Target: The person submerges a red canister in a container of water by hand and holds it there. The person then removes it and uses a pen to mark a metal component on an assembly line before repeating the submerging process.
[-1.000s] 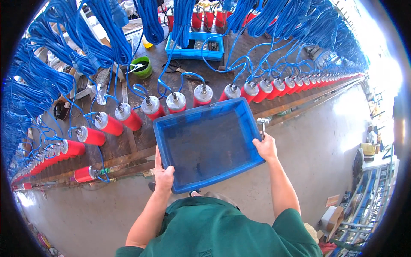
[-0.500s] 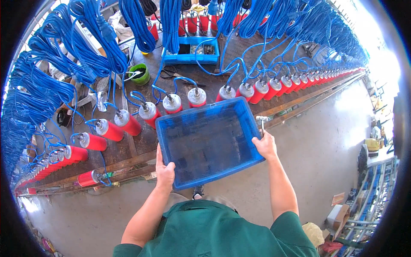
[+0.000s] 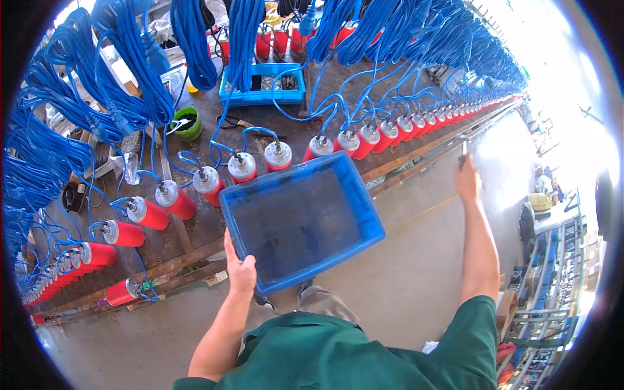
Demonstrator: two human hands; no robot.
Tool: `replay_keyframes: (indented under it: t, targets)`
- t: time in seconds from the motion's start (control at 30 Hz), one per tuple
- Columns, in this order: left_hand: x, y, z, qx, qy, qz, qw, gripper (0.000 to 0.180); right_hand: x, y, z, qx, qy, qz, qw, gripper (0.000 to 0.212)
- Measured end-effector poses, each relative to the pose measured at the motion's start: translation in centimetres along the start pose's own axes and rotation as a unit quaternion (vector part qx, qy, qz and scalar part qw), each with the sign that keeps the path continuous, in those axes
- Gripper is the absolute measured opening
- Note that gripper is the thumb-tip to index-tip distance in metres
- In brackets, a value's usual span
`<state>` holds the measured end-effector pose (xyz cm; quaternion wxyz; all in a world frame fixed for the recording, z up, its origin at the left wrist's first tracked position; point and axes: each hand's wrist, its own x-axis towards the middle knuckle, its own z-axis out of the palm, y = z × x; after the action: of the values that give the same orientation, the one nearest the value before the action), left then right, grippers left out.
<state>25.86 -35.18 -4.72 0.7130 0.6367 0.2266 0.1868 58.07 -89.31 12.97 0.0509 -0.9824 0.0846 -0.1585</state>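
Note:
A blue plastic crate (image 3: 300,224) with a dark, scuffed bottom is tilted in front of me at the table's edge. My left hand (image 3: 241,272) grips its left side, thumb over the rim. Out to the right, away from the crate, my right hand (image 3: 468,180) is closed around a metal tool (image 3: 464,148) with a short crosswise head; motion blurs its details. Just beyond the crate stand red cylinders with silver tops, such as this red cylinder (image 3: 242,168), each joined to a blue cable.
Thick coils of blue cable (image 3: 133,71) hang above the brown table (image 3: 195,221). A divided blue tray (image 3: 263,97) and a green cup (image 3: 187,125) stand farther back. One red cylinder (image 3: 121,293) lies near the front edge. Metal racks (image 3: 552,279) stand at right above the grey floor.
My right hand has let go of the crate's right side and swung out to the right with the metal tool. My left hand still holds the crate. The view has shifted slightly right.

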Motion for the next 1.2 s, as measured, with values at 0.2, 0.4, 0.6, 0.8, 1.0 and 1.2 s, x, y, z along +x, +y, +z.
replay_keyframes:
  t: [0.2, 0.4, 0.6, 0.8, 1.0, 1.2]
  targets:
    - [0.3, 0.4, -0.7, 0.021, 0.006, -0.007, 1.000, 0.098, 12.7, 8.5, -3.7, -0.029, 0.157, -0.039, 0.986, 0.044]
    - [0.1, 1.0, -1.1, 0.058, 0.047, -0.037, 0.997, 0.099, 25.9, 18.1, -6.5, -0.010, 0.226, -0.022, 0.974, 0.052]
    - [0.6, 1.3, -0.1, 0.077, 0.040, -0.066, 0.994, 0.101, 35.4, 25.2, -2.1, 0.114, 0.260, -0.133, 0.950, 0.053]
    - [-0.6, 2.7, 0.3, 0.117, 0.073, -0.073, 0.988, 0.099, 17.4, 5.2, 10.0, 0.217, -0.026, -0.198, 0.956, 0.030]
    - [-0.4, 2.1, 0.0, 0.151, 0.080, -0.056, 0.984, 0.096, 3.6, -3.7, 19.7, 0.170, -0.304, -0.258, 0.901, 0.039]
    - [-0.5, 2.1, 0.0, 0.178, 0.094, -0.068, 0.977, 0.095, 1.3, -5.2, 25.5, 0.086, -0.280, -0.285, 0.913, 0.035]
